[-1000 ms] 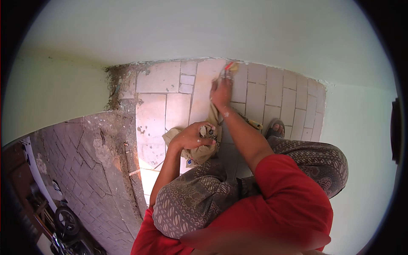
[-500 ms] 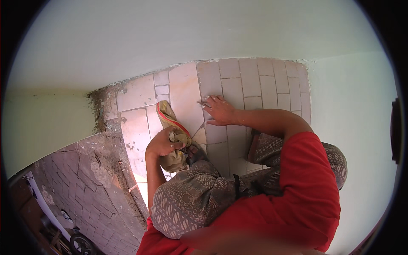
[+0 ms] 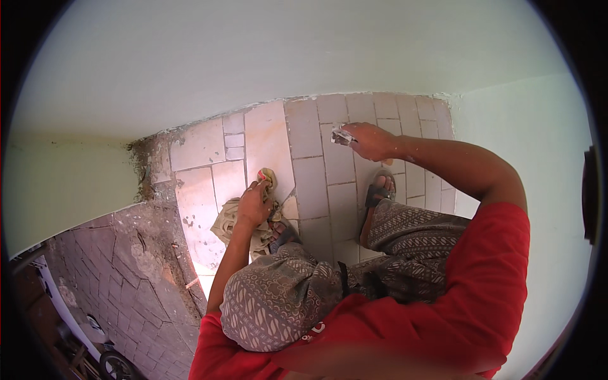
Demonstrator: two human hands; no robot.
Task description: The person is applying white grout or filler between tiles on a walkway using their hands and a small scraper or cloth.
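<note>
My left hand (image 3: 254,206) is closed on a khaki cloth (image 3: 228,221) with a red-edged part; one bunched end sticks up past the fingers, and the rest hangs by my left foot. Over the grey tiles, farther off and to the right, my right hand (image 3: 372,140) grips a putty knife (image 3: 342,135). Its blade is smeared with white and points left; a pale orange handle end shows beneath the wrist. Most of the handle is hidden by the fingers.
Pale cream tiles (image 3: 269,133) lie left of grey tiles (image 3: 308,180), meeting a pale green wall (image 3: 304,50). My sandalled right foot (image 3: 381,187) stands on the grey tiles. Rough broken concrete (image 3: 149,247) borders the left side, with paving and a wheel (image 3: 117,366) beyond.
My right hand has lifted from lying spread on the tiles, moved right, and now holds a putty knife. The left hand has shifted slightly, regathering the cloth. My right foot has come into view.
</note>
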